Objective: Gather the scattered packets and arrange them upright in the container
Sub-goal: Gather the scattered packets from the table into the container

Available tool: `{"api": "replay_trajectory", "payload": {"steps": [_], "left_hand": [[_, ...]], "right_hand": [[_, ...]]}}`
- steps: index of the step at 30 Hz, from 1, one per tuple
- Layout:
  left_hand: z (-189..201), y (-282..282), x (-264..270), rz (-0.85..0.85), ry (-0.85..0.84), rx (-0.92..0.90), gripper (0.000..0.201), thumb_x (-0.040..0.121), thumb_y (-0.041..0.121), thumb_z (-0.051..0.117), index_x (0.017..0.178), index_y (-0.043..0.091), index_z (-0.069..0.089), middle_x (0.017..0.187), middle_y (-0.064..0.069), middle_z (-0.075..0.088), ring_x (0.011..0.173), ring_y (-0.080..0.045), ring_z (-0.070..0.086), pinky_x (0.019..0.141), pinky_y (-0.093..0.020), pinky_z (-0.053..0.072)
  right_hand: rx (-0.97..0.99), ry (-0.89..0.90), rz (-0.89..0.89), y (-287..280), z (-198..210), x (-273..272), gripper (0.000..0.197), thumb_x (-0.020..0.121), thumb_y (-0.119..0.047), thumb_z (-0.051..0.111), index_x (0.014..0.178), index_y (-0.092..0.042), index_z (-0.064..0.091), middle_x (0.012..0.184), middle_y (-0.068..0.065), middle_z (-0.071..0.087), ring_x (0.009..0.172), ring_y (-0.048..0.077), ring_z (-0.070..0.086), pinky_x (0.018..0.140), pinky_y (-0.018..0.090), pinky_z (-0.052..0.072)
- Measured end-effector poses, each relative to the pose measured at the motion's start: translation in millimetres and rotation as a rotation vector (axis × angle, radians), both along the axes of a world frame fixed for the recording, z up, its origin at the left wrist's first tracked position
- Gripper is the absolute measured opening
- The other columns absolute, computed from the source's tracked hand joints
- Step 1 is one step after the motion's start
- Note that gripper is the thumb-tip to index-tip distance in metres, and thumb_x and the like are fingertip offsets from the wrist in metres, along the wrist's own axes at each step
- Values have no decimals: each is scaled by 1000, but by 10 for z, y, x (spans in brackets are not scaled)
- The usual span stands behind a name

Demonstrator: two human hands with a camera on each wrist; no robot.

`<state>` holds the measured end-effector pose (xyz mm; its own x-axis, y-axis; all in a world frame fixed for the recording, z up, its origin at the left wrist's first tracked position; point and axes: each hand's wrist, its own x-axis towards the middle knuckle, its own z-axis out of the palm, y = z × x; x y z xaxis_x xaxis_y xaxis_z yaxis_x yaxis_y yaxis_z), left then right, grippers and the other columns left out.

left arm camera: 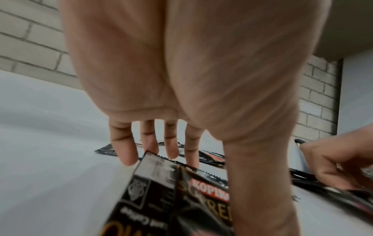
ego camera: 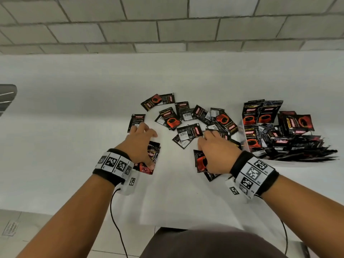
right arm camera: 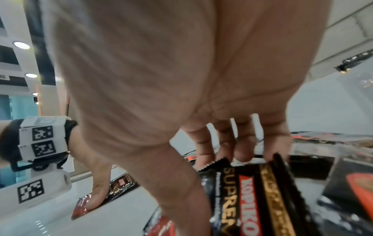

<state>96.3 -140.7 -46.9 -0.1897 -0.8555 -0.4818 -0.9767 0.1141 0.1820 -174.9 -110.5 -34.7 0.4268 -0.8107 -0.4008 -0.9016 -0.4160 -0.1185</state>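
Several black-and-red coffee packets (ego camera: pixel 186 120) lie scattered on the white table (ego camera: pixel 74 127). My left hand (ego camera: pixel 149 149) has its fingers (left arm camera: pixel 170 146) spread straight toward a lone packet (ego camera: pixel 136 121), and its thumb presses a small stack (ego camera: pixel 154 157) onto the table. My right hand (ego camera: pixel 214 151) curls its fingers (right arm camera: pixel 242 153) over the top edges of a few packets (right arm camera: pixel 248 199), with the thumb below them. To the right stands a clear container (ego camera: pixel 243 144). Two packets (ego camera: pixel 260 114) stand upright at its back, and many others lie heaped in it.
A grey tiled wall runs behind the table. A dark object (ego camera: pixel 7 97) juts in at the left edge. The table's front edge (ego camera: pixel 74 213) is close to my body, with tiled floor below. Bare tabletop lies to the left of the packets.
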Motion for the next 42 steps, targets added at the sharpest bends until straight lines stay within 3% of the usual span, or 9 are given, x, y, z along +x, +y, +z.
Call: {"api": "replay_trajectory", "payload": {"steps": [5, 8, 12, 17, 23, 28, 36, 40, 42], "left_hand": [[-6, -56, 17, -27, 34, 65, 74, 51, 37, 100, 102, 30, 46, 112, 4, 50, 102, -18, 45, 78, -35, 46], [-22, -74, 39, 21, 152, 114, 69, 57, 24, 98, 101, 29, 45, 96, 3, 62, 82, -14, 59, 61, -28, 44], [123, -251, 25, 111, 287, -18, 49, 68, 25, 94, 107, 27, 65, 101, 6, 69, 91, -15, 67, 69, -24, 49], [199, -690, -166, 178, 366, -188, 55, 76, 42, 87, 122, 16, 70, 123, -1, 66, 112, -24, 64, 98, -42, 52], [47, -1019, -499, -70, 79, -99, 83, 80, 44, 83, 149, 13, 50, 165, -2, 30, 150, -26, 29, 121, -46, 29], [35, -1030, -537, -159, 20, -46, 90, 77, 39, 88, 151, 11, 46, 151, -11, 43, 137, -29, 44, 111, -36, 37], [19, -812, -343, -70, 254, -65, 40, 69, 21, 91, 95, 19, 60, 91, 2, 63, 92, -23, 62, 65, -28, 43], [66, -678, -190, 15, 465, -28, 58, 68, 10, 90, 107, 29, 51, 104, -1, 66, 92, -26, 67, 67, -39, 57], [115, -626, -113, 64, 513, 11, 75, 68, 8, 89, 124, 38, 50, 121, 0, 62, 110, -18, 63, 80, -42, 61]], "right_hand": [[9, -99, 96, -5, 46, 61, 30, 78, -21, 71, 97, -28, 48, 103, -10, 45, 99, 12, 34, 89, 35, 34], [104, -182, 55, -39, 69, 78, 30, 81, -12, 69, 93, -28, 46, 92, -9, 55, 88, 15, 48, 85, 35, 31], [210, -392, -36, -65, 131, 60, 39, 84, -2, 68, 111, -27, 56, 94, -7, 59, 84, 13, 57, 72, 27, 45], [133, -559, -138, -117, 342, 21, 27, 87, -14, 73, 112, -21, 67, 103, -7, 59, 94, 13, 57, 78, 22, 45], [23, -385, -421, -546, 270, -72, 37, 89, -17, 68, 124, -8, 61, 122, 13, 63, 104, 27, 63, 89, 31, 52], [80, -236, -354, -537, -54, -8, 69, 86, -12, 69, 148, -7, 39, 146, 14, 37, 126, 31, 52, 109, 38, 45], [84, -105, -261, -590, 196, -10, 15, 86, -14, 62, 95, -3, 66, 88, 10, 60, 81, 26, 60, 58, 27, 44], [118, -181, -216, -650, 427, 49, 39, 85, -14, 66, 122, -2, 63, 113, 17, 68, 102, 32, 65, 87, 44, 57], [112, -242, -206, -692, 463, 114, 50, 85, -17, 69, 133, -8, 58, 130, 12, 63, 115, 29, 61, 95, 36, 53]]}}
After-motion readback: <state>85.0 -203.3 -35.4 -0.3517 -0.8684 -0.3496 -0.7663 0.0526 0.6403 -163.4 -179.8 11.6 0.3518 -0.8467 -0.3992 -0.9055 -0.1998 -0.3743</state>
